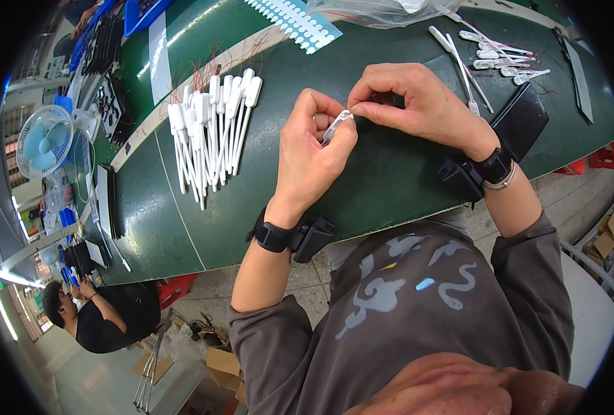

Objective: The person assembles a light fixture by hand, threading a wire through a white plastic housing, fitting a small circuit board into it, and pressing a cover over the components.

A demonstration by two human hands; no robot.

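It was bright. Long lamps (3, 308) shone white between 8 and 9 o'clock. The green table (224, 228) had shiny spots at 9 and 11 o'clock, and its edge bent like a bow. Black filled the corners. The left hand (312, 149) and right hand (421, 104) looked clear; the far person (106, 318) at 8 o'clock looked fuzzier.

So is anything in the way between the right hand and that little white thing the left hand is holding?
No, nothing visible. The right hand's fingertips are right by the upper end of the little white thing in the left hand. I can't tell if they touch.
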